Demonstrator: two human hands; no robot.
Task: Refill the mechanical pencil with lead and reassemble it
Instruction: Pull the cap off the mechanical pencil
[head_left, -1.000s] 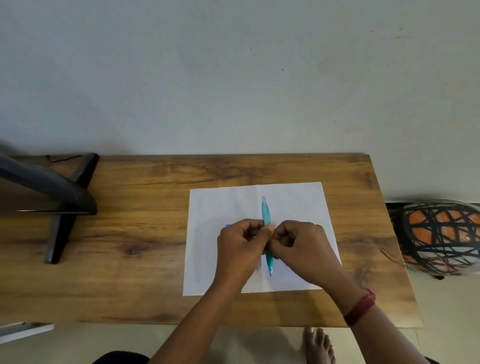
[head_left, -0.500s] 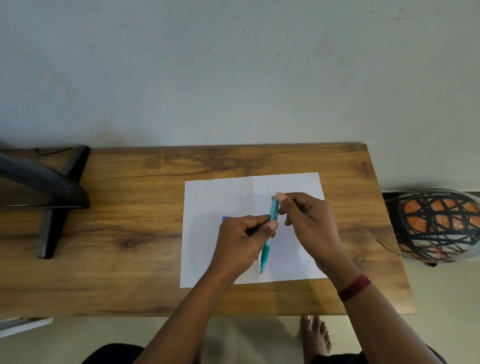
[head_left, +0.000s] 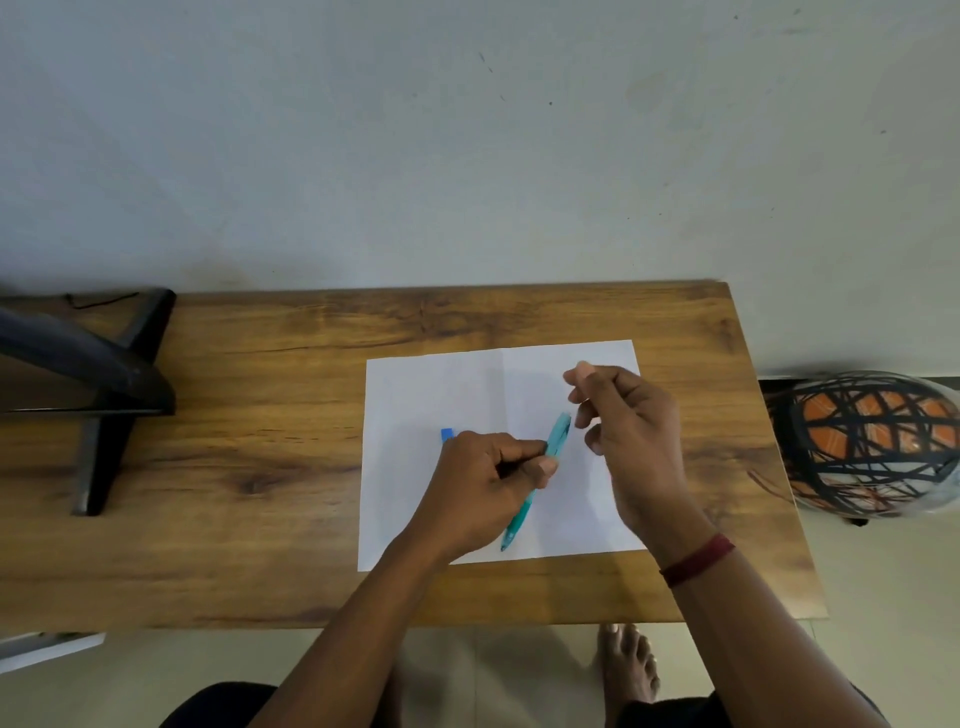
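A teal mechanical pencil (head_left: 524, 506) slants over the white paper sheet (head_left: 415, 395), tip toward me. My left hand (head_left: 483, 483) grips its barrel at the middle between thumb and fingers. My right hand (head_left: 623, 431) hovers just above and right of the pencil's top end, apart from it. Its thumb and forefinger pinch together on what looks like a small pale piece, apparently the pencil's cap. A small blue item (head_left: 447, 434), perhaps the lead case, peeks out on the paper behind my left hand.
The paper lies on a wooden table (head_left: 260, 415) against a pale wall. A black stand (head_left: 104, 395) occupies the table's left end. A round orange and black wire object (head_left: 872, 441) sits on the floor beyond the right edge. A bare foot (head_left: 626, 670) shows below.
My right hand has come off the pencil's top end and lifted up and to the right. The pencil has tilted, its top leaning right. My left hand keeps its hold.
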